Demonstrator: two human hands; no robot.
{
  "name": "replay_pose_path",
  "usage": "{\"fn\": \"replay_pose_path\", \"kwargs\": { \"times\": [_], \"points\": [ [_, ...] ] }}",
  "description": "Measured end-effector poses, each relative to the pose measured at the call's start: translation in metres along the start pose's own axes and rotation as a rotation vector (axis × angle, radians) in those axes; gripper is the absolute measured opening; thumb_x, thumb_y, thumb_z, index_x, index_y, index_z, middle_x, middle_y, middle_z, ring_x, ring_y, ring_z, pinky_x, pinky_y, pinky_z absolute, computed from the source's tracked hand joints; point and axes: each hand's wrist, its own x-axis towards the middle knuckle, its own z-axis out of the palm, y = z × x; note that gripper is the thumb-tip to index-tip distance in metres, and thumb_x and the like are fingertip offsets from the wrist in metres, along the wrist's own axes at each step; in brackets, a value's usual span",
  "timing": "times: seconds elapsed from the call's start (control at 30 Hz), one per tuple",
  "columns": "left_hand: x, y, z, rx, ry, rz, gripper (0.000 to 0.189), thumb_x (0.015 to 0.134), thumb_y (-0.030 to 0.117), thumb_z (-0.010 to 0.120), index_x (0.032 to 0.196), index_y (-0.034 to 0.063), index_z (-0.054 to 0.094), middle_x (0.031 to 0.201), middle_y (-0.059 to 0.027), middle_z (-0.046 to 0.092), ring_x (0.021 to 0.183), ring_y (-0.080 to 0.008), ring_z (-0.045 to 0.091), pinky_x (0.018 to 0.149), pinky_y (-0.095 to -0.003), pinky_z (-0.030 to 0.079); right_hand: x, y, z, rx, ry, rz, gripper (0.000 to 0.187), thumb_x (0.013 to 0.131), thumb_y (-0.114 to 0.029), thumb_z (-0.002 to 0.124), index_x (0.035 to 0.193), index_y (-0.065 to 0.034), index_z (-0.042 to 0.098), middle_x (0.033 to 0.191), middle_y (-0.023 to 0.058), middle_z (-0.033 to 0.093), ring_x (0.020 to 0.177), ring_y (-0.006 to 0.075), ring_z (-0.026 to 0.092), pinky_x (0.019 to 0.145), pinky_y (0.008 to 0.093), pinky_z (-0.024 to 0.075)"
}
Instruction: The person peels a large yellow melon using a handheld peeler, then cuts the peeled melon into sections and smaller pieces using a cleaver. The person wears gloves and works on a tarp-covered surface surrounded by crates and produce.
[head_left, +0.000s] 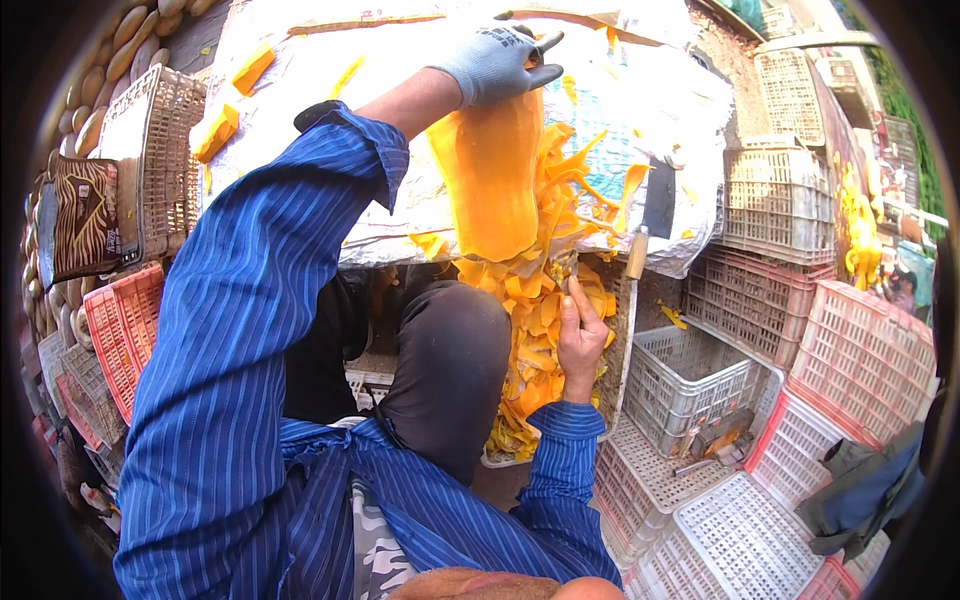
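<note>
My left hand (501, 66), in a light grey knit glove with dark fingertips, grips the upper end of a long orange peeled squash (491, 180). The squash lies lengthwise towards me on a table covered with white sheeting (397, 202). My bare right hand (581, 337) is below the table edge, closed around a small peeler (564, 268) whose head is partly lost among the peelings. Long orange peelings (536, 300) heap beside the squash and down into a crate (622, 345) by my knee. Right of them, a cleaver (658, 201) lies with its wooden handle over the table edge.
Cut squash pieces (217, 133) lie at the table's left. Stacked plastic crates (776, 202) crowd the right side, with a grey crate (690, 375) nearer. On the left are a red crate (126, 330), a patterned bag (86, 217) and several whole squashes (131, 45).
</note>
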Motion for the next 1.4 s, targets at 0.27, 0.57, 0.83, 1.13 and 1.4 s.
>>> {"fn": "replay_pose_path", "kwargs": {
  "times": [0.27, 0.57, 0.83, 1.13, 1.4],
  "points": [
    [0.008, -0.007, 0.012, -0.037, 0.063, 0.02, 0.062, 0.102, 0.061, 0.055, 0.113, 0.0054, 0.08, 0.113, -0.019, 0.075, 0.104, -0.0357, 0.073, 0.098, -0.0451, 0.055, 0.132, -0.06, 0.064, 0.147, -0.036, -0.111, 0.039, 0.105, -0.015, 0.066, 0.138, 0.0047, 0.067, 0.126, 0.0145, 0.076, 0.107, 0.0148, 0.068, 0.091, 0.0263, 0.053],
    [-0.001, -0.01, 0.012, 0.052, 0.139, 0.031, 0.064, 0.104, 0.061, 0.052, 0.118, 0.0036, 0.078, 0.117, -0.0193, 0.074, 0.108, -0.0356, 0.072, 0.101, -0.0446, 0.054, 0.0, -0.014, -0.007, -0.187, -0.297, 0.22, 0.039, 0.104, -0.018, 0.069, 0.135, 0.0045, 0.069, 0.118, 0.02, 0.078, 0.101, 0.0181, 0.073, 0.087, 0.0306, 0.0563],
    [-0.005, -0.025, 0.007, 0.043, 0.203, 0.061, 0.066, 0.105, 0.059, 0.052, 0.152, 0.0131, 0.059, 0.128, -0.0174, 0.072, 0.119, -0.0353, 0.068, 0.117, -0.0419, 0.042, 0.149, -0.049, 0.02, -0.344, 0.087, -0.048, 0.039, 0.104, -0.023, 0.063, 0.135, -0.0026, 0.071, 0.12, 0.0209, 0.077, 0.101, 0.0306, 0.078, 0.089, 0.0378, 0.0594],
    [-0.041, -0.063, -0.001, -0.025, 0.301, 0.134, 0.056, 0.107, 0.049, 0.053, 0.153, 0.0172, 0.056, 0.13, -0.0079, 0.074, 0.129, -0.0303, 0.064, 0.123, -0.0429, 0.039, 0.037, 0.013, -0.003, -0.609, -0.06, -0.095, 0.03, 0.098, -0.023, 0.069, 0.124, -0.0148, 0.079, 0.103, 0.0229, 0.077, 0.09, 0.0419, 0.074, 0.079, 0.0465, 0.059],
    [-0.04, -0.076, 0.004, -0.081, 0.285, 0.251, 0.056, 0.108, 0.047, 0.053, 0.158, 0.0206, 0.051, 0.133, -0.0005, 0.073, 0.134, -0.0215, 0.062, 0.132, -0.0433, 0.025, -0.043, -0.029, -0.049, -0.493, 0.03, 0.134, 0.037, 0.101, -0.016, 0.066, 0.135, -0.0011, 0.071, 0.116, 0.0239, 0.077, 0.098, 0.0266, 0.078, 0.084, 0.0373, 0.0574]
  ]
}}
